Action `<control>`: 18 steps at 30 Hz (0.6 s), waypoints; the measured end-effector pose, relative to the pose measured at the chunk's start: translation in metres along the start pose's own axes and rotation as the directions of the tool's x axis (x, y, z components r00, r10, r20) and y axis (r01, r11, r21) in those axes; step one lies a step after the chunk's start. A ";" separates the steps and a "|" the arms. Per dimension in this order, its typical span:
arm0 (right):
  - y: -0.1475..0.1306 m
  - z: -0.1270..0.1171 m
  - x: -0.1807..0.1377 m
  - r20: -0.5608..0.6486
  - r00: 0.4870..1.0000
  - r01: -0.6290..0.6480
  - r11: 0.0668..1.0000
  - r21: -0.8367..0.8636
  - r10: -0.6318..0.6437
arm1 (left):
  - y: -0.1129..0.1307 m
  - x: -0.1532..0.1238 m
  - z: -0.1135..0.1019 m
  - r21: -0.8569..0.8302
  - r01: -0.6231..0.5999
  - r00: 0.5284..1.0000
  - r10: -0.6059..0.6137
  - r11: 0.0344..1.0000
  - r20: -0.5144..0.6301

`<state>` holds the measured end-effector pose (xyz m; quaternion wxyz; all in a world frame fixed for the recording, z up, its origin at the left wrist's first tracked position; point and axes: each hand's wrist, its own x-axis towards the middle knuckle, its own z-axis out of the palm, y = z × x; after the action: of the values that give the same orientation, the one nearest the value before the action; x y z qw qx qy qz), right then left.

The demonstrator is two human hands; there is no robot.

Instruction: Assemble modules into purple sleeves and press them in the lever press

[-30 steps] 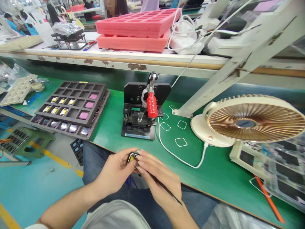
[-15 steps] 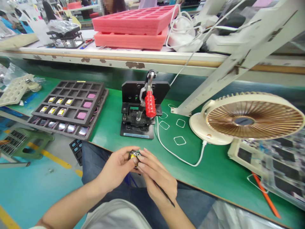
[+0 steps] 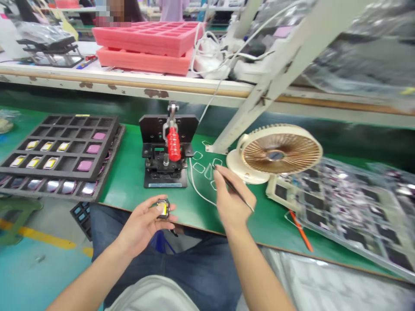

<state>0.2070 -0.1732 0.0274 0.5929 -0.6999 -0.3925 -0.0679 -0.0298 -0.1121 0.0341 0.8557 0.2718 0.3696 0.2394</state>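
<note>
My left hand [image 3: 145,224] pinches a small square black-framed part [image 3: 163,209], which looks like a watch case with a yellow and white inside, between thumb and fingers above the bench's front edge. Out over the green bench, my right hand [image 3: 231,196] is closed on thin dark tweezers [image 3: 238,192]. Their tip is among several thin white square ring gaskets [image 3: 199,167]; one gasket [image 3: 209,172] close to the tip looks tilted. Whether the tip grips it, I cannot tell. Behind my left hand stands a black clamp fixture [image 3: 165,172] with a red handle [image 3: 174,144].
Stacked dark foam trays [image 3: 71,168] with yellow-white and purple parts lie left. A beige fan [image 3: 280,151] stands to the right, near a slanted white post [image 3: 256,95]. Clear-covered trays [image 3: 343,207] and an orange stick [image 3: 301,231] lie farther right. Pink foam trays [image 3: 142,60] sit on the shelf.
My right hand has left the black-framed part and moved right and forward to the gaskets with the tweezers. My left hand keeps the part. The camera view has turned right.
</note>
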 end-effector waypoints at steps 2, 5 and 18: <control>0.014 0.001 0.031 0.152 0.988 -0.016 0.993 -0.113 0.033 | -0.002 -0.002 0.000 0.010 0.012 1.000 -0.012 1.000 0.010; 0.029 0.001 0.057 0.250 0.965 -0.028 0.981 -0.192 0.077 | -0.005 -0.004 0.001 0.045 0.009 1.000 -0.009 0.999 0.011; -0.009 -0.080 -0.006 0.212 0.975 -0.010 0.965 -0.262 0.068 | -0.028 0.005 -0.028 0.201 0.060 0.995 -0.042 0.978 -0.094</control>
<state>0.2266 -0.2463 0.0539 0.4504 -0.7824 -0.4292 -0.0293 -0.0420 -0.1217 -0.0020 0.8118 0.3374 0.4370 0.1901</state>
